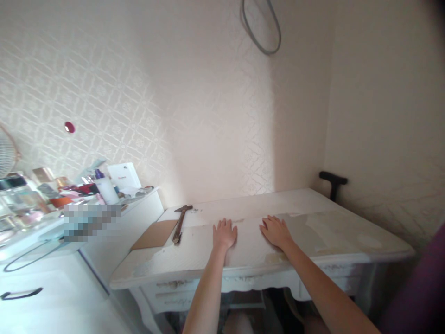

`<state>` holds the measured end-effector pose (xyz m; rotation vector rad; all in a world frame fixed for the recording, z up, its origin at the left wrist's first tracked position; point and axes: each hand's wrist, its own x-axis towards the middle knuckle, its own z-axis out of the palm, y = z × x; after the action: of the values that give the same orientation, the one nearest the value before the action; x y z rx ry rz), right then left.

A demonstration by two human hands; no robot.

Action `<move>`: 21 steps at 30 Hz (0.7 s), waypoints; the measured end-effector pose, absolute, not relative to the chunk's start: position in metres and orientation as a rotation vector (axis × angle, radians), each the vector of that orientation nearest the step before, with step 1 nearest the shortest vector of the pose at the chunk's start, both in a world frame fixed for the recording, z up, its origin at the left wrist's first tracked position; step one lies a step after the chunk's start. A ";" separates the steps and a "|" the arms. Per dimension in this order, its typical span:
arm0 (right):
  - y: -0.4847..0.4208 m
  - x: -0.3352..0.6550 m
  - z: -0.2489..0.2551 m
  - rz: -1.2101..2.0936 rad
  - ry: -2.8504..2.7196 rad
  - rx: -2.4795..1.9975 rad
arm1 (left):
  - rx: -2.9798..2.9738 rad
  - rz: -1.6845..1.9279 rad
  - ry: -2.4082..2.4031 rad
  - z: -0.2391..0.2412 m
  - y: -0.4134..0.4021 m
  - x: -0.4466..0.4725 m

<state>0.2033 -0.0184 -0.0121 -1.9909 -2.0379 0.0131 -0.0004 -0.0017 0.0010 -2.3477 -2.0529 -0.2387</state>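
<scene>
My left hand (224, 234) lies flat and open on a white table (347, 232), fingers spread and pointing toward the wall. My right hand (276, 230) rests palm down beside it, about a hand's width to the right, also open. Neither hand holds anything. To the left of my left hand lies a hammer (181, 223) with a wooden handle, its head toward the wall. A brown cardboard sheet (155, 234) lies flat just left of the hammer, near the table's left edge.
A white cabinet (104, 260) stands left of the table, its top crowded with bottles and a white box (123, 176). A black handle (333, 181) sticks up behind the table's far right corner. A grey cable loop (260, 28) hangs on the wall above.
</scene>
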 end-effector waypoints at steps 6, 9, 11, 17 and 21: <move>-0.018 0.204 -0.012 0.013 -2.047 -1.993 | -2.345 -0.233 -2.054 0.001 -0.002 -0.001; -0.017 0.204 -0.013 0.016 -2.045 -1.995 | -2.352 -0.237 -2.059 0.003 -0.003 0.000; -0.017 0.204 -0.013 0.018 -2.043 -1.993 | -2.355 -0.238 -2.061 0.004 -0.003 0.000; -0.017 0.204 -0.014 0.016 -2.032 -1.992 | -2.344 -0.228 -2.046 0.002 -0.002 0.000; -0.017 0.204 -0.014 0.012 -2.032 -1.988 | -2.346 -0.223 -2.042 0.001 -0.002 0.000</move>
<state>0.2039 -0.0169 -0.0145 -1.9883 -2.0323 0.0124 -0.0001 -0.0019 0.0010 -2.3462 -2.0415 -0.2230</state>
